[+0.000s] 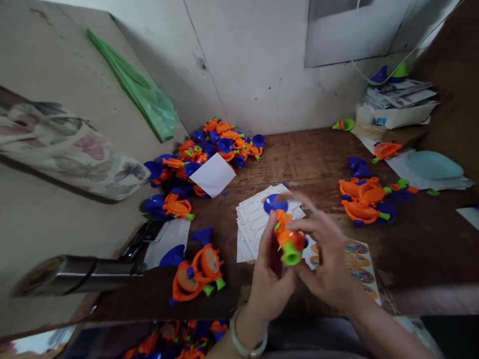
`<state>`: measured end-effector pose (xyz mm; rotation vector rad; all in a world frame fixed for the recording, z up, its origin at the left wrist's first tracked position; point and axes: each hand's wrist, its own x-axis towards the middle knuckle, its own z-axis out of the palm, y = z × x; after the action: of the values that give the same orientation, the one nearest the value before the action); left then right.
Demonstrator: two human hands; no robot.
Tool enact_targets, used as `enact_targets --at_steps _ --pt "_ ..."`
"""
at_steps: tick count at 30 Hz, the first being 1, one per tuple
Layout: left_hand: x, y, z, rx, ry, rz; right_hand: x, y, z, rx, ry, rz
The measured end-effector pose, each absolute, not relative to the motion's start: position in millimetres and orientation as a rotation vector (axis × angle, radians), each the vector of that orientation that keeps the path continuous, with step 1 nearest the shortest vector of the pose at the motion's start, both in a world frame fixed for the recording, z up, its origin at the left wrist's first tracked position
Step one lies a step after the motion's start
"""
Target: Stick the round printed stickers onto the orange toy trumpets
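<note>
Basically, keep the left hand (pixel 268 286) firm on the toy horn (pixel 284 223), no squeezing or twisting. It grips from the left, mouthpiece toward the wearer; right hand (pixel 328 264) curls opposite, blurred, can't tell if clamped. Horn's above bench (pixel 299 157), over white sheets (pixel 250 224).

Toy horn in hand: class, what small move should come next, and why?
Probably turn the toy horn to check its side: two similar toys at left bear oval labels, a sticker sheet lies by the right hand, yet no label can be made out on this one.
</note>
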<state>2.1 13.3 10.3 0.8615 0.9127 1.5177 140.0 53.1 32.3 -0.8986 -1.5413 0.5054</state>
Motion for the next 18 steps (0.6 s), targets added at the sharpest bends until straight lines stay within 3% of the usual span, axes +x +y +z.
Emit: enact_targets --at_steps 6,18 --pt "-8 20 15 0.694 0.954 1.572 142 41 46 -0.613 -1.453 1.126" --pt "-6 17 25 0.799 0.686 1.583 124 51 57 -0.877 -1.186 1.018"
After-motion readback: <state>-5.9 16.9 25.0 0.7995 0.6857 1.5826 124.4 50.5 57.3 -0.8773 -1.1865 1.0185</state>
